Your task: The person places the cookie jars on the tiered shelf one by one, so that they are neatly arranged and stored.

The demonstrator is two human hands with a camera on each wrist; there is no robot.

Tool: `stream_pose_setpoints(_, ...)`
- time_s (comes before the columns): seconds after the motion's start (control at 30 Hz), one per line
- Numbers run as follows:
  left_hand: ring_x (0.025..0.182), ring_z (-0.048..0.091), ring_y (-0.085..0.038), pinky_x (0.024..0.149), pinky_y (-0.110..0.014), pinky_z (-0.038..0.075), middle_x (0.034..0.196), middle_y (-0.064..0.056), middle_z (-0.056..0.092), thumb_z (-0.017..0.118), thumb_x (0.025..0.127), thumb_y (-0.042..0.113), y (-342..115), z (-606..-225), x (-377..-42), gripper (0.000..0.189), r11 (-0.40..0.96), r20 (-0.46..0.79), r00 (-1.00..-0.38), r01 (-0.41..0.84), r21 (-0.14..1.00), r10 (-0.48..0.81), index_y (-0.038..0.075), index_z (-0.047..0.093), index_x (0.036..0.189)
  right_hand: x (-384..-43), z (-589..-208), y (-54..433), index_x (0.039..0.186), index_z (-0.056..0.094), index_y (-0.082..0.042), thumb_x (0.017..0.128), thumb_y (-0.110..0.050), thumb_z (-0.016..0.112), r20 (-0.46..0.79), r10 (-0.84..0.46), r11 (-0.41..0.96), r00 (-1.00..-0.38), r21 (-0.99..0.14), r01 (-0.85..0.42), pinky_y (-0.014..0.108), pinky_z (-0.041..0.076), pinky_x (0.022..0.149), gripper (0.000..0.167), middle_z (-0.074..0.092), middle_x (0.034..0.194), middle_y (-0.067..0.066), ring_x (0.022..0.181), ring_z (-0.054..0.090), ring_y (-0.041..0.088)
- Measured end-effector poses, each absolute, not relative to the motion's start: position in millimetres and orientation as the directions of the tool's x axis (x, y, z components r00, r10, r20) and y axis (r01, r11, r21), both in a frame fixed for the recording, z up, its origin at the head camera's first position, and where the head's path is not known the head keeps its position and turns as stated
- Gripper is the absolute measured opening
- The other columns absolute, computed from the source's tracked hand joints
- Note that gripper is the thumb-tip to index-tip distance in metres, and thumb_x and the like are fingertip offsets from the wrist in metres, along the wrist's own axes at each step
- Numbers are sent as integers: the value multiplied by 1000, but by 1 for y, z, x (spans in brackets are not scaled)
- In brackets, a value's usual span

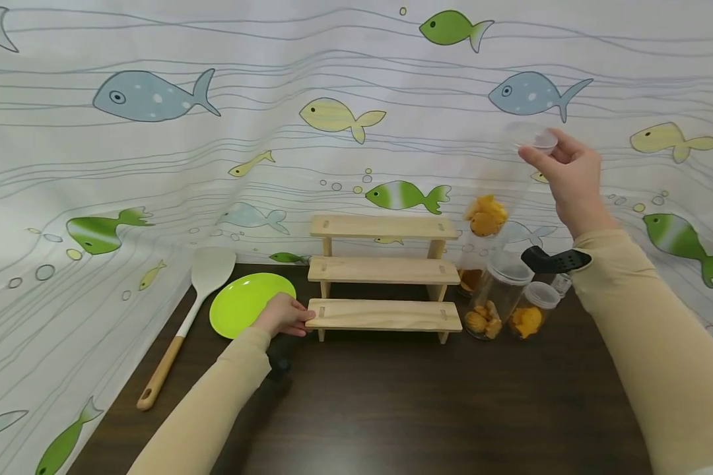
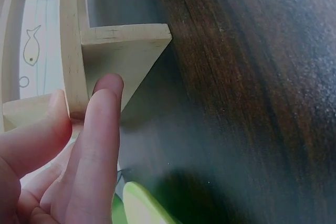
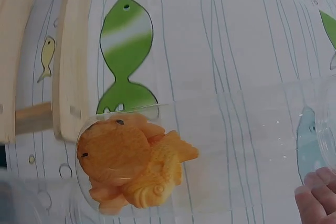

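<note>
My left hand (image 1: 282,315) pinches the left end of the lowest step of a three-tier wooden rack (image 1: 386,315), thumb above and fingers beneath. Up at the right, my right hand (image 1: 573,175) holds a tall clear jar (image 1: 507,181) by its lidded top. The jar hangs tilted off the table, its bottom just right of the rack's top step. Orange fish- and shell-shaped pieces (image 3: 131,163) lie at its bottom in the right wrist view. Only the fingertips (image 3: 315,187) of that hand show there.
Right of the rack stand a lidded clear jar (image 1: 502,290) and a shorter jar (image 1: 533,310), both with orange pieces; others are partly hidden behind. To the left lie a lime-green plate (image 1: 237,300) and a white spatula (image 1: 204,277) with a wooden handle. A fish-patterned sheet (image 1: 261,53) backs the dark table (image 1: 392,409).
</note>
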State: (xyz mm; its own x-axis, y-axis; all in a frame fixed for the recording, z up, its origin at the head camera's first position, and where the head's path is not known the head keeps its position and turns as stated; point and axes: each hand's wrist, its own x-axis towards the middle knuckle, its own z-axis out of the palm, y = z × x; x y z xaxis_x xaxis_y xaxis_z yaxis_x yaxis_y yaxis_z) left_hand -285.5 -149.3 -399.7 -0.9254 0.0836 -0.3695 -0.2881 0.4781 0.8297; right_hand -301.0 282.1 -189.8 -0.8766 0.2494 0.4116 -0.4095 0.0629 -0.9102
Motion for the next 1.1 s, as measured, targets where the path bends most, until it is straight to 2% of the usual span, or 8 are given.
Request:
stream_pose_setpoints(0.17,73,70,-27,68,-34,60,89,-21,64,66,89,9,-149,-401,-283,31,466,-367,-927,-289,836,84,-15,60,108,-308,-193,261,141,45,-9,79,-19,78,417,213,112,-884,-909,-401,14,40,102,70,61,125,2,109,55,10)
stream_pose_setpoints(0.4,71,70,-25,65,-32,60,88,-21,65,67,88,9,-148,-407,-287,28,484,-362,-930,-288,826,64,-13,62,105,-319,-196,234,141,45,-10,81,-24,76,436,167,187,-884,-894,-406,20,38,106,69,53,138,9,115,53,10)
stream_pose_setpoints(0.63,63,68,-18,66,-34,60,88,-21,65,67,88,9,-151,-406,-287,28,488,-354,-933,-283,826,59,-13,61,105,-334,-196,200,143,42,-9,80,-25,77,427,143,158,-893,-900,-406,25,36,109,73,49,141,11,119,53,12)
stream_pose_setpoints(0.9,64,69,-22,66,-35,60,86,-22,65,68,87,8,-149,-403,-283,29,482,-351,-935,-287,828,46,-14,62,104,-351,-204,159,143,41,-9,78,-27,78,407,108,138,-907,-909,-392,24,41,105,77,49,141,11,122,52,15)
stream_pose_setpoints(1.1,65,69,-21,64,-31,60,87,-21,65,68,87,11,-151,-405,-287,30,474,-368,-929,-312,823,28,-12,62,106,-365,-207,131,142,43,-10,78,-24,79,399,87,84,-913,-916,-393,25,43,104,76,50,140,10,121,53,15)
